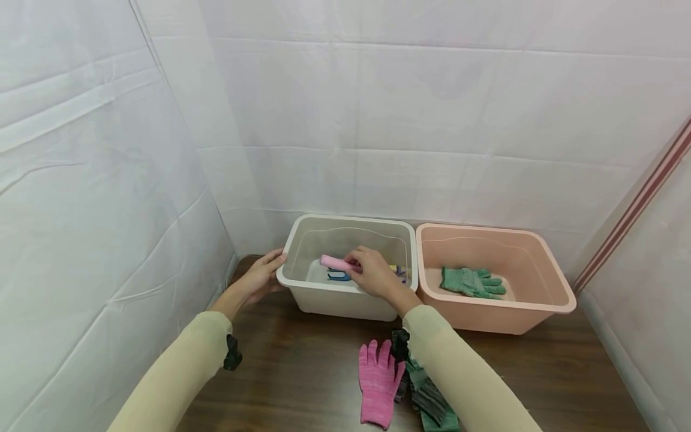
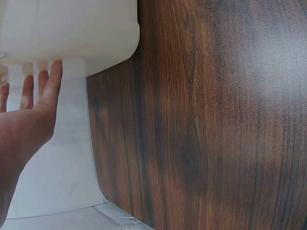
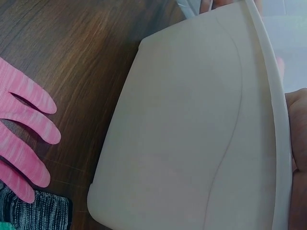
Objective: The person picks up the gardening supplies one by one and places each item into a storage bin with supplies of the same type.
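Note:
Inside the off-white bin (image 1: 345,301), my right hand (image 1: 372,273) pinches a pink cylinder-shaped item (image 1: 335,263) near its right end. The exact kind of that item cannot be told. Below it on the bin floor lies a small blue-and-white object (image 1: 338,276); a yellow and purple piece (image 1: 398,271) shows partly beside my wrist. My left hand (image 1: 261,277) touches the bin's left side, its fingers (image 2: 50,88) fairly straight against the outer wall. The bin's wall hides most of my right hand in the right wrist view.
A peach bin (image 1: 486,312) stands right beside the off-white one, with a green glove (image 1: 472,282) inside. On the dark wooden table (image 1: 281,372) lie a pink glove (image 1: 378,384) and dark and green gloves (image 1: 432,402), partly under my right forearm. White sheeting (image 1: 378,120) surrounds the table.

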Demonstrator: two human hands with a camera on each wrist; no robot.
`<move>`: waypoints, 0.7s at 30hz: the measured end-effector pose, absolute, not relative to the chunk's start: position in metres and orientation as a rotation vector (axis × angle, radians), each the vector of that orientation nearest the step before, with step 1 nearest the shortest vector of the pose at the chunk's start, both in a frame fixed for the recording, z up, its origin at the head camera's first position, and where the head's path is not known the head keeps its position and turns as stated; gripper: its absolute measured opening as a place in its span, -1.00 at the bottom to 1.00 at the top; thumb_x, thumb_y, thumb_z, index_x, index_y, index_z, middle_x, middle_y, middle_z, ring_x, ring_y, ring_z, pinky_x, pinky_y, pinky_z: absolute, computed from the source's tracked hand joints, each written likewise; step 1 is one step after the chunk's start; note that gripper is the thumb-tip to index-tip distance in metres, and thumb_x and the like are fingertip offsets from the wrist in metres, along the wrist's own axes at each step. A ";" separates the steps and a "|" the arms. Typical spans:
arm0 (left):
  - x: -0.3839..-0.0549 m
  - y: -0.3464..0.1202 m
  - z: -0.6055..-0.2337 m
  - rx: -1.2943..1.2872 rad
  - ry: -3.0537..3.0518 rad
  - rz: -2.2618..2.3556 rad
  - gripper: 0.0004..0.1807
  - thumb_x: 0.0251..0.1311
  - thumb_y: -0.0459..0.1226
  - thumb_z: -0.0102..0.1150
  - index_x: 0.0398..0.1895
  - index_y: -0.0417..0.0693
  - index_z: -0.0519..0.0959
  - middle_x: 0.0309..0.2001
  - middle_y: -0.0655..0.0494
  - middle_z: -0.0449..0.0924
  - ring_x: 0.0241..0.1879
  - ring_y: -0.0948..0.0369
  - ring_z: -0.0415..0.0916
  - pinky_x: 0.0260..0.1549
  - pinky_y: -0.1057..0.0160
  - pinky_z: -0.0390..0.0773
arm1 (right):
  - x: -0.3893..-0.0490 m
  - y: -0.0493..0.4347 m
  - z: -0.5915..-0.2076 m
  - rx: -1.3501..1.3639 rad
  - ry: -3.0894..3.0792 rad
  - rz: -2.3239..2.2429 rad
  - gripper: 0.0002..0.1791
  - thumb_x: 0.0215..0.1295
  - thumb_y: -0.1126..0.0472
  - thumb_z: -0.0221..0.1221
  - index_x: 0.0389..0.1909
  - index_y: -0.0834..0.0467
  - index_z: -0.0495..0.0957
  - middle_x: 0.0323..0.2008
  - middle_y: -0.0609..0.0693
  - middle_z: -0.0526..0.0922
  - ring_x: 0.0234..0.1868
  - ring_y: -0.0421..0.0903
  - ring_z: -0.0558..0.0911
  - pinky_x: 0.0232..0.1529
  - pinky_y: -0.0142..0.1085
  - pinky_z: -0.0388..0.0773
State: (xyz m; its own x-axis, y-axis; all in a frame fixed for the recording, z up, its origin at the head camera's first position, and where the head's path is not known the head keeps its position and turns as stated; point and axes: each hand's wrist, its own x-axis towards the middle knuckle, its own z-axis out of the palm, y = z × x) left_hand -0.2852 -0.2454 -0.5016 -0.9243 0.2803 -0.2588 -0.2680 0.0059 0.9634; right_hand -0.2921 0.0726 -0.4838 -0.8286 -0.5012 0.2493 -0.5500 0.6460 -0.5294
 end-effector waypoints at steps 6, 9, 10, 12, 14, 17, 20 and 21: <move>-0.285 -0.246 -0.502 0.024 1.913 1.979 -0.29 0.72 -0.02 -0.15 0.73 -0.08 -0.05 0.64 -0.33 0.03 0.60 -0.26 0.06 0.44 -0.41 0.17 | -0.293 0.075 -0.484 0.920 -2.791 0.952 -0.70 0.45 0.18 0.38 0.10 0.23 0.68 -0.02 0.13 0.66 0.01 0.01 0.66 0.10 -0.13 0.65; -0.285 -0.246 -0.502 0.022 1.912 1.979 -0.29 0.72 -0.02 -0.15 0.73 -0.08 -0.05 0.64 -0.33 0.03 0.59 -0.26 0.06 0.44 -0.41 0.17 | -0.293 0.075 -0.483 0.919 -2.796 0.949 -0.68 0.45 0.16 0.38 0.11 0.22 0.68 -0.01 0.10 0.65 0.03 0.00 0.66 0.12 -0.13 0.64; -0.285 -0.246 -0.502 0.020 1.913 1.978 -0.29 0.72 -0.01 -0.15 0.73 -0.08 -0.05 0.64 -0.33 0.04 0.59 -0.26 0.07 0.44 -0.41 0.17 | -0.293 0.075 -0.483 0.913 -2.799 0.947 -0.68 0.45 0.15 0.38 0.11 0.21 0.68 -0.01 0.08 0.65 0.04 -0.01 0.65 0.12 -0.13 0.64; -0.285 -0.247 -0.502 0.016 1.910 1.979 -0.28 0.72 -0.01 -0.14 0.73 -0.08 -0.05 0.64 -0.33 0.04 0.59 -0.26 0.07 0.44 -0.41 0.17 | -0.293 0.074 -0.484 0.909 -2.802 0.960 -0.68 0.45 0.15 0.38 0.11 0.22 0.67 0.01 0.12 0.66 0.05 0.00 0.65 0.13 -0.11 0.64; -0.285 -0.246 -0.502 0.013 1.908 1.979 -0.28 0.72 -0.01 -0.14 0.73 -0.08 -0.05 0.64 -0.32 0.04 0.59 -0.26 0.08 0.45 -0.41 0.16 | -0.293 0.075 -0.483 0.905 -2.808 0.959 -0.67 0.46 0.14 0.37 0.12 0.22 0.67 0.03 0.14 0.66 0.05 0.00 0.65 0.14 -0.11 0.64; -0.284 -0.246 -0.502 0.009 1.906 1.980 -0.27 0.72 -0.01 -0.14 0.73 -0.08 -0.06 0.64 -0.32 0.03 0.59 -0.25 0.07 0.45 -0.41 0.15 | -0.293 0.075 -0.484 0.905 -2.807 0.956 -0.66 0.46 0.12 0.37 0.12 0.21 0.67 0.03 0.14 0.66 0.04 0.00 0.65 0.13 -0.11 0.64; -0.285 -0.245 -0.502 0.000 1.914 1.980 -0.28 0.72 -0.01 -0.14 0.73 -0.08 -0.06 0.64 -0.30 0.05 0.60 -0.25 0.07 0.44 -0.41 0.16 | -0.293 0.075 -0.484 0.912 -2.776 0.950 -0.67 0.43 0.12 0.39 0.10 0.20 0.69 -0.01 0.10 0.66 0.02 -0.02 0.65 0.10 -0.13 0.65; -0.286 -0.245 -0.502 0.001 1.911 1.984 -0.28 0.72 -0.02 -0.14 0.73 -0.08 -0.06 0.64 -0.30 0.04 0.60 -0.24 0.07 0.44 -0.41 0.17 | -0.294 0.076 -0.484 0.912 -2.759 0.950 -0.67 0.42 0.12 0.41 0.08 0.19 0.69 -0.02 0.09 0.66 0.00 -0.03 0.66 0.09 -0.13 0.66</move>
